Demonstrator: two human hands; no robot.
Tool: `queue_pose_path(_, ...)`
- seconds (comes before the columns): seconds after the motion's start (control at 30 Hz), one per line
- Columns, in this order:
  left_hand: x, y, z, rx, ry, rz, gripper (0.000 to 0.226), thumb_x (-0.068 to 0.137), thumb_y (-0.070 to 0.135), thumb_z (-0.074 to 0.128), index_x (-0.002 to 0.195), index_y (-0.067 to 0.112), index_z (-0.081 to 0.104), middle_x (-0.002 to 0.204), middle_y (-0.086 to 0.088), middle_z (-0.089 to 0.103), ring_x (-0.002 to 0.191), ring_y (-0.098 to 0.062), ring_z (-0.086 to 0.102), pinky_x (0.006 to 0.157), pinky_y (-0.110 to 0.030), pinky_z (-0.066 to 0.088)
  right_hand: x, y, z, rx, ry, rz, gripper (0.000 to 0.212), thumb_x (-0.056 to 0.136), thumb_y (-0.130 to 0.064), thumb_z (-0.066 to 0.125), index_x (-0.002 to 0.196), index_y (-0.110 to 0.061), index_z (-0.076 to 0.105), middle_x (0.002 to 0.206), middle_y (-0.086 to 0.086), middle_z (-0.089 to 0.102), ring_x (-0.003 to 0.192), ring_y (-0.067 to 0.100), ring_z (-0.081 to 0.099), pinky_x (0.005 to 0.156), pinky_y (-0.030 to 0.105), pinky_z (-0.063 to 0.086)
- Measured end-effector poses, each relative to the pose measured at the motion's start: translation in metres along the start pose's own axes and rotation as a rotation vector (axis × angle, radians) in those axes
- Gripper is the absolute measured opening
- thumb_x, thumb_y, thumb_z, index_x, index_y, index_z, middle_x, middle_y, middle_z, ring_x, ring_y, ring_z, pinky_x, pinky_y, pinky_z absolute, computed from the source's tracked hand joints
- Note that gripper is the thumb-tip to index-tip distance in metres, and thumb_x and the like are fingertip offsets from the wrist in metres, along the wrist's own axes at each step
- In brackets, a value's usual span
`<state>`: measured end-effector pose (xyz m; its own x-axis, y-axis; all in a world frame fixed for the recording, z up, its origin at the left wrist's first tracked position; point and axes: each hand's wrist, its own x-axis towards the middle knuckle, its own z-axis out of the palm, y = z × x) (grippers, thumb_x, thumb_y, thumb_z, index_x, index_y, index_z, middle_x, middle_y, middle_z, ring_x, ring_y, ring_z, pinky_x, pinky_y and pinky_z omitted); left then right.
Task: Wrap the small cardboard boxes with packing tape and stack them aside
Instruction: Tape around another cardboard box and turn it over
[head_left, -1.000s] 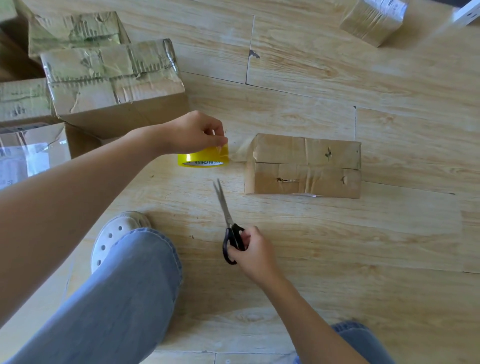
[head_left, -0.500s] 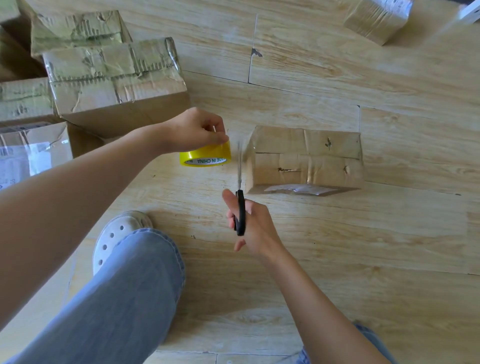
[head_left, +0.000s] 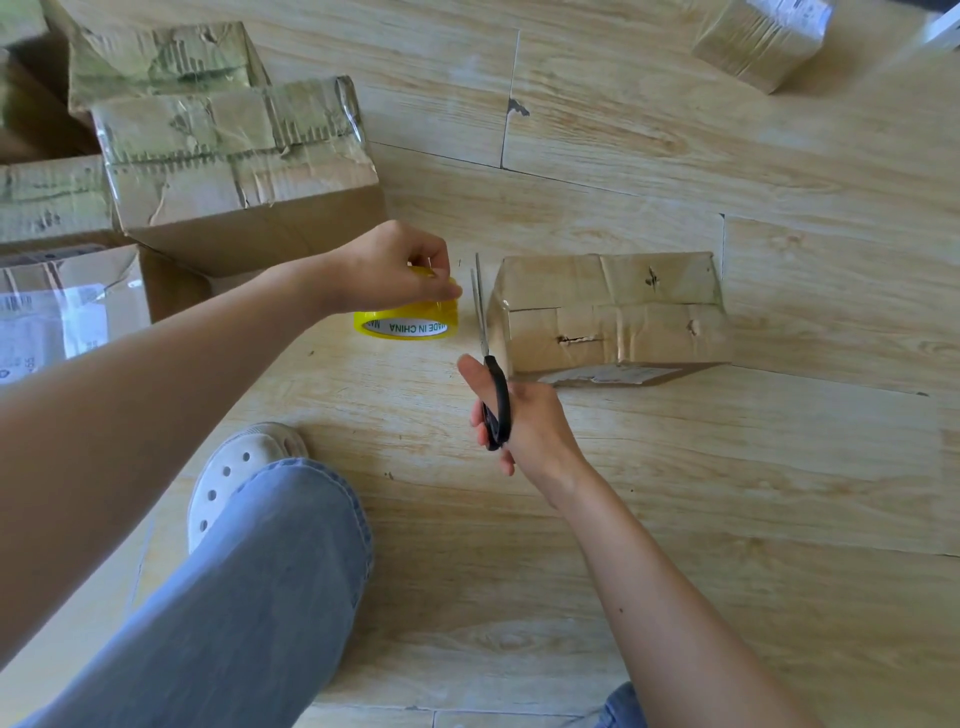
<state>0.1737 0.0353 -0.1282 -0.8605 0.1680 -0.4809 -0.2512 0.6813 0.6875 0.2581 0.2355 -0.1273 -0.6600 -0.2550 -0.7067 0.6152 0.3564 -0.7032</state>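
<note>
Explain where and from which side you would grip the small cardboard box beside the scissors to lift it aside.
Probably across its two long faces near the right end, coming from above and the right: the small cardboard box is long and flat-sided, and the scissors and tape roll crowd its left end.

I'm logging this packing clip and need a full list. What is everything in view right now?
small cardboard box: one, brown, on the floor at centre right
tape roll: one, yellow, left of that box
scissors: one, black handles, blades between roll and box
taped boxes: at least four, brown, upper left
wrapped box: one, brown, top right corner
floor: pale wood-look
left hand: grips the tape roll
right hand: holds the scissors
jeans leg: blue, lower left
shoe: one, white, beside the leg
</note>
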Motion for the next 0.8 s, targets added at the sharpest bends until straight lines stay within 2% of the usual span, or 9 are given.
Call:
queue_pose_path(0.13, 0.003, -0.003, 0.003, 0.087, 0.021, 0.006, 0.019, 0.084, 0.031, 0.068, 0.071, 0.022, 0.059, 0.076, 0.005, 0.056, 0.070, -0.011, 0.050, 0.059, -0.025, 0.039, 0.003, 0.005, -0.003, 0.014, 0.040, -0.053, 0.052, 0.083, -0.055, 0.067, 0.058, -0.010, 0.057, 0.047, -0.006, 0.052, 0.042, 0.010, 0.045, 0.035, 0.022, 0.034)
queue_pose_path(0.23, 0.005, -0.004, 0.004, 0.276, 0.030, 0.003, 0.020, 0.084, 0.033, 0.067, 0.071, 0.025, 0.055, 0.084, 0.002, 0.060, 0.079, -0.020, 0.055, 0.069, -0.030, 0.045, 0.004, 0.012, -0.001, 0.018, 0.054, -0.047, 0.052, 0.082, -0.054, 0.068, 0.058, -0.011, 0.056, 0.050, -0.003, 0.051, 0.048, 0.017, 0.045, 0.037, 0.024, 0.035)
queue_pose_path(0.3, 0.004, -0.005, 0.003, 0.445, 0.027, -0.021, 0.018, 0.086, 0.031, 0.064, 0.072, 0.027, 0.053, 0.087, 0.000, 0.062, 0.080, -0.022, 0.056, 0.067, -0.031, 0.042, 0.004, 0.014, -0.001, 0.032, 0.059, -0.035, 0.052, 0.082, -0.056, 0.067, 0.057, -0.011, 0.057, 0.049, -0.003, 0.051, 0.046, 0.016, 0.044, 0.036, 0.024, 0.036)
queue_pose_path(0.37, 0.003, -0.009, 0.002, 0.490, 0.053, -0.063, 0.016, 0.089, 0.035, 0.057, 0.077, 0.024, 0.057, 0.087, -0.002, 0.063, 0.078, -0.023, 0.056, 0.064, -0.029, 0.039, 0.004, 0.014, -0.004, -0.017, 0.069, -0.043, 0.060, 0.080, -0.060, 0.065, 0.059, -0.005, 0.058, 0.050, -0.001, 0.052, 0.045, 0.015, 0.045, 0.038, 0.023, 0.037)
queue_pose_path(0.43, 0.003, -0.009, 0.001, 0.342, 0.105, -0.128, 0.043, 0.092, 0.055, 0.045, 0.080, 0.016, 0.061, 0.080, -0.005, 0.062, 0.074, -0.023, 0.057, 0.057, -0.028, 0.036, 0.004, 0.014, -0.006, -0.152, 0.085, -0.073, 0.072, 0.079, -0.066, 0.062, 0.064, 0.004, 0.056, 0.052, 0.005, 0.050, 0.047, 0.017, 0.044, 0.043, 0.024, 0.039)
queue_pose_path(0.53, 0.005, 0.005, 0.007, 0.255, 0.167, -0.195, 0.083, 0.064, 0.095, 0.031, 0.075, 0.017, 0.060, 0.070, -0.001, 0.058, 0.067, -0.013, 0.052, 0.052, -0.027, 0.034, 0.008, 0.017, -0.005, -0.404, 0.141, -0.141, 0.068, 0.082, -0.067, 0.058, 0.050, -0.010, 0.038, 0.039, -0.008, 0.035, 0.038, 0.009, 0.035, 0.046, 0.017, 0.032)
queue_pose_path(0.6, 0.009, 0.016, 0.011, 0.296, 0.185, -0.202, 0.090, 0.048, 0.102, 0.034, 0.074, 0.019, 0.058, 0.070, 0.001, 0.057, 0.065, -0.011, 0.051, 0.052, -0.028, 0.036, 0.011, 0.021, 0.001, -0.569, 0.137, -0.139, 0.066, 0.082, -0.069, 0.055, 0.050, -0.016, 0.036, 0.038, -0.010, 0.034, 0.037, 0.007, 0.034, 0.043, 0.016, 0.029)
queue_pose_path(0.7, 0.015, 0.023, 0.013, 0.292, 0.220, -0.221, 0.087, 0.044, 0.101, 0.042, 0.075, 0.020, 0.057, 0.071, 0.003, 0.056, 0.065, -0.010, 0.049, 0.052, -0.028, 0.034, 0.014, 0.036, 0.011, -0.744, 0.140, -0.072, 0.062, 0.086, -0.069, 0.051, 0.058, -0.014, 0.042, 0.052, -0.004, 0.044, 0.045, 0.014, 0.042, 0.046, 0.025, 0.031)
queue_pose_path(0.8, 0.017, 0.023, 0.012, 0.287, 0.244, -0.204, 0.086, 0.042, 0.100, 0.044, 0.074, 0.021, 0.056, 0.069, 0.004, 0.058, 0.064, -0.010, 0.051, 0.049, -0.025, 0.031, 0.014, 0.053, 0.021, -0.935, 0.215, -0.015, 0.051, 0.095, -0.057, 0.046, 0.072, -0.012, 0.048, 0.071, 0.002, 0.059, 0.058, 0.020, 0.051, 0.052, 0.029, 0.032)
